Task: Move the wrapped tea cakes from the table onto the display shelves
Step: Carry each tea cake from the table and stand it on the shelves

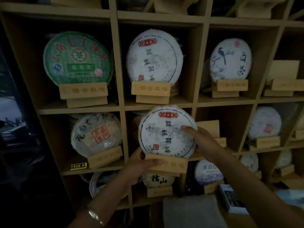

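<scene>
While both hands hold it at lower centre of the frame, one white-wrapped tea cake with a red cartouche and dark characters stands upright on a wooden stand, in front of the middle compartment of the wooden display shelf. Left hand: fingers curled round the left end of the stand, thumb lying along its front face; a metal bangle on the wrist at the bottom of the frame. Right hand: grips the cake's right edge, thumb pressed on the printed face, fingers hidden behind. Upper row, left to right: green-wrapped cake, white cake with matching red cartouche, white cake with blue bird painting, each upright on its own stand. Middle row, left: cake with red square seal, tilted back on a stand; yellow price tag on the shelf board beside it. Middle row, right: an unoccupied stand just behind the right hand; further right, a white cake with a small red seal. Lower row: partly hidden cakes, one with two bold black characters directly under the held stand. Bottom right: a small printed box, beside a grey cloth.
</scene>
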`<state>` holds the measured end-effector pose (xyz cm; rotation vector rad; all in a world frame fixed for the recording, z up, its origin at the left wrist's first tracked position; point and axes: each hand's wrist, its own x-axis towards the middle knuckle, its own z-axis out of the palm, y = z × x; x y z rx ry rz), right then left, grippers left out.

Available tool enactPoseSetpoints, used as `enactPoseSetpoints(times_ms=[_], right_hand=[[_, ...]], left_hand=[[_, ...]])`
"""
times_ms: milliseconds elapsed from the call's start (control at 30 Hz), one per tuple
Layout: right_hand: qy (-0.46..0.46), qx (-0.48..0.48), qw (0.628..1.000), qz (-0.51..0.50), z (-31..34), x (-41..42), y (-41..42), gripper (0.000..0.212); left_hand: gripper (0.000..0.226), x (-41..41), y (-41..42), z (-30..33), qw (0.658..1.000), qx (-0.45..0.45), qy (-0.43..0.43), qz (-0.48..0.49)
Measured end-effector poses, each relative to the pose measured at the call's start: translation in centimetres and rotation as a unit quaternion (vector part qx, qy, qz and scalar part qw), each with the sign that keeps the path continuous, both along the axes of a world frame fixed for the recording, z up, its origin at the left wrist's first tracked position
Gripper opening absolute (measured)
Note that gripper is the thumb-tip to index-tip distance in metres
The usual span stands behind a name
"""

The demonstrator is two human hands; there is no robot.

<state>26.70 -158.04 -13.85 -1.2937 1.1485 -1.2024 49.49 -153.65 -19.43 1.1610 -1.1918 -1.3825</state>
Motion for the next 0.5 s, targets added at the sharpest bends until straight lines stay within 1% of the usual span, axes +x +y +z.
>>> enactPoseSetpoints(times_ms=[100,167,267,367,467,500], right_hand=[[-0.013,0.011,1.0,0.0,-1.1,0.8,-1.3,0.009],[-0.013,0.024,1.0,0.007,-1.7,1.1,-1.9,0.012],[-0.014,0.043,0.999,0.008,-2.6,1.4,-2.7,0.021],[-0.018,0.036,0.999,0.004,-3.5,1.9,-3.5,0.008],[-0.032,0.031,0.999,-0.011,-4.1,2.5,-4.5,0.007],[-0.037,0.032,0.999,-0.015,-4.2,2.8,-4.8,0.012]], left_hand=[[0.061,0.5,-1.3,-1.1,1.0,0.013,0.006,0.006],[0.06,0.9,-2.1,-1.9,1.0,0.023,0.01,0.007],[0.065,1.4,-3.1,-2.9,0.999,0.03,0.009,0.002],[0.063,1.4,-4.0,-3.9,0.999,0.042,0.017,0.003],[0.067,1.5,-5.1,-4.8,0.998,0.051,0.02,0.008],[0.066,1.6,-5.5,-5.0,0.998,0.052,0.026,0.01]])
